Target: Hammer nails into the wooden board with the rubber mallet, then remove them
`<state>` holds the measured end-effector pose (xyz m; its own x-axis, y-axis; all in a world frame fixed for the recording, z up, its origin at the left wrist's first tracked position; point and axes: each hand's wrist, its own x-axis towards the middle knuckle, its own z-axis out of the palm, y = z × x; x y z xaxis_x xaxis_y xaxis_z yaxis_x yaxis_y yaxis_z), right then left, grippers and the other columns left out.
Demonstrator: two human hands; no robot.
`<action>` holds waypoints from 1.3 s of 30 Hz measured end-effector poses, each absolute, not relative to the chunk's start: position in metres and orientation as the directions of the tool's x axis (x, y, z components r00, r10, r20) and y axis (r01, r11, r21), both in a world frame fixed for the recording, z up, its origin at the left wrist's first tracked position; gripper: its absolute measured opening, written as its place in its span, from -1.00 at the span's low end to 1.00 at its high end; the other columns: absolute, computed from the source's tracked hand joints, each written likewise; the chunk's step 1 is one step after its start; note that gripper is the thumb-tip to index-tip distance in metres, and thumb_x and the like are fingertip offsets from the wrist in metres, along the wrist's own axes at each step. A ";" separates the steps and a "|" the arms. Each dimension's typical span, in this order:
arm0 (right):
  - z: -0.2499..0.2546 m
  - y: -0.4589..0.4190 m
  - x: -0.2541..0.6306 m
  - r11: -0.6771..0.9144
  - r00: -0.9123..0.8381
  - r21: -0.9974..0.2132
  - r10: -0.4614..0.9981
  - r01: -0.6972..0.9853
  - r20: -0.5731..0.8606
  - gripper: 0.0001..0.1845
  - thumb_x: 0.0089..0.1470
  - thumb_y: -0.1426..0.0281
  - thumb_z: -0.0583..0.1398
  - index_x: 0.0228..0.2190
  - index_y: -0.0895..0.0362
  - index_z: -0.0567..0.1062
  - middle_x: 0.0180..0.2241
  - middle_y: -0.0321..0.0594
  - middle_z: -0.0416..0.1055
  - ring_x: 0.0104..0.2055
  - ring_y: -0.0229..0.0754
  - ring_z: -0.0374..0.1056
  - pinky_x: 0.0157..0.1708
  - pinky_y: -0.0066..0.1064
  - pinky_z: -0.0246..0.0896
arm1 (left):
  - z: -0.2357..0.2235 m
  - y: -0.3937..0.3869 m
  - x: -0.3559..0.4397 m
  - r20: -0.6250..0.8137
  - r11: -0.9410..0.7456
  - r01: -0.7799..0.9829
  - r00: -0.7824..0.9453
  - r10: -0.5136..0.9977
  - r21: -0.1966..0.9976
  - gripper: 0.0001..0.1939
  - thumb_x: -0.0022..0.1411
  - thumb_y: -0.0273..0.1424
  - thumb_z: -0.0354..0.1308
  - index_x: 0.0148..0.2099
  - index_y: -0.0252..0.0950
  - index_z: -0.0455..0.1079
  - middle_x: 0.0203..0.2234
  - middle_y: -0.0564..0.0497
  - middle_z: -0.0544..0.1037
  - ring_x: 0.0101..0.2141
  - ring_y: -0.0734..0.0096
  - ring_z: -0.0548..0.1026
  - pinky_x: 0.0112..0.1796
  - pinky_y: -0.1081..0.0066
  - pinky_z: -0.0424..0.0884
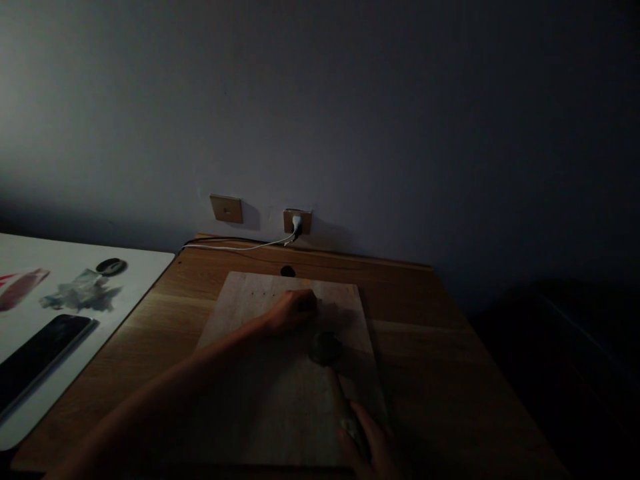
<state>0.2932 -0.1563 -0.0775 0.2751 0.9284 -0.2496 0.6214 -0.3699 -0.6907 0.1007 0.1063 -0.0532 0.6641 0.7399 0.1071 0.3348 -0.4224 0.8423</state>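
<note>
A pale wooden board (280, 400) lies flat on the brown wooden table. Above its far half, my left hand (295, 310) is closed with the fingertips pinched together. What they hold, if anything, is too dark and small to make out. My right hand (367, 440) is wrapped round the handle of a hammer (326, 349) with a dark, rounded head. That head is over the board's right side, nearer to me than my left hand and apart from it. A few small dark dots (264, 293) form a row near the board's far edge.
A white table (145, 267) adjoins on the left, bearing a dark phone-like slab (45, 353), a crumpled clear plastic bag (83, 291), a dark roll (111, 267) and a red-and-white packet (20, 287). Cables (240, 247) run along the wall to a socket (290, 221). The light is dim.
</note>
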 end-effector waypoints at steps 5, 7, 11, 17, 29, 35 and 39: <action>-0.086 -0.161 0.292 -0.436 0.379 -0.703 0.891 0.562 -0.250 -0.24 -0.05 -0.29 0.17 -0.04 -0.04 0.63 -0.10 -0.05 0.63 0.02 0.20 0.50 0.08 -0.13 0.36 | -0.051 0.088 0.115 0.120 -0.438 0.310 0.688 0.716 0.844 -0.93 0.19 -0.43 0.20 -0.25 -0.30 0.40 -0.43 0.08 0.51 -0.40 0.46 0.46 -0.34 0.49 0.36; -0.090 -0.164 0.289 -0.457 0.416 -0.737 0.872 0.498 -0.259 -0.21 -0.05 -0.32 0.15 -0.04 -0.04 0.62 -0.08 -0.08 0.62 0.06 0.16 0.49 0.08 -0.17 0.37 | -0.050 0.089 0.121 0.126 -0.446 0.304 0.693 0.710 0.841 -0.93 0.20 -0.43 0.20 -0.24 -0.30 0.40 -0.42 0.07 0.52 -0.39 0.44 0.47 -0.33 0.47 0.37; -0.088 -0.164 0.287 -0.475 0.499 -0.798 0.827 0.371 -0.260 -0.07 -0.05 -0.39 0.07 0.00 0.08 0.56 0.01 -0.03 0.56 0.12 0.11 0.44 0.03 -0.28 0.41 | -0.049 0.104 0.134 0.159 -0.481 0.341 0.659 0.735 0.808 -0.93 0.20 -0.49 0.14 -0.22 -0.27 0.40 -0.36 0.06 0.56 -0.34 0.42 0.50 -0.26 0.45 0.40; -0.070 -0.152 0.307 -0.504 0.553 -0.833 0.771 0.229 -0.315 -0.11 -0.08 -0.34 0.17 0.07 0.01 0.48 -0.03 -0.14 0.57 0.08 0.04 0.45 -0.08 -0.36 0.46 | -0.052 0.127 0.156 0.198 -0.549 0.347 0.681 0.704 0.760 -0.84 0.19 -0.55 0.09 -0.18 -0.27 0.41 -0.29 0.03 0.59 -0.28 0.39 0.52 -0.21 0.43 0.41; -0.065 -0.147 0.305 -0.556 0.539 -0.776 0.769 0.300 -0.343 0.00 -0.02 -0.40 0.01 0.15 0.07 0.43 -0.02 -0.09 0.57 0.15 0.12 0.39 0.00 -0.25 0.40 | -0.047 0.130 0.160 0.206 -0.721 0.330 0.812 0.546 0.610 -0.77 0.32 -0.53 0.03 -0.06 -0.23 0.44 -0.19 -0.08 0.57 -0.22 0.28 0.53 -0.20 0.41 0.40; -0.056 -0.146 0.306 -0.550 0.544 -0.765 0.776 0.335 -0.320 -0.02 -0.05 -0.41 0.04 0.11 0.03 0.47 -0.04 -0.10 0.57 0.16 0.12 0.38 0.03 -0.26 0.38 | -0.051 0.131 0.169 0.222 -0.762 0.350 0.816 0.534 0.544 -0.72 0.32 -0.58 0.01 0.00 -0.28 0.42 -0.11 -0.11 0.53 -0.22 0.33 0.54 -0.19 0.43 0.41; -0.057 -0.148 0.305 -0.556 0.552 -0.770 0.766 0.312 -0.330 -0.02 -0.07 -0.41 0.05 0.09 0.05 0.49 -0.04 -0.08 0.57 0.14 0.12 0.40 0.02 -0.27 0.39 | -0.059 0.131 0.165 0.216 -0.653 0.370 0.740 0.638 0.661 -0.75 0.25 -0.58 0.10 -0.05 -0.27 0.46 -0.16 -0.03 0.60 -0.18 0.37 0.56 -0.14 0.45 0.42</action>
<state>0.3054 -0.1476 -0.0574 0.5519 0.7660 -0.3295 0.3121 -0.5562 -0.7702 0.1651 0.1310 -0.0586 0.7396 0.6375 0.2156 0.3700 -0.6528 0.6610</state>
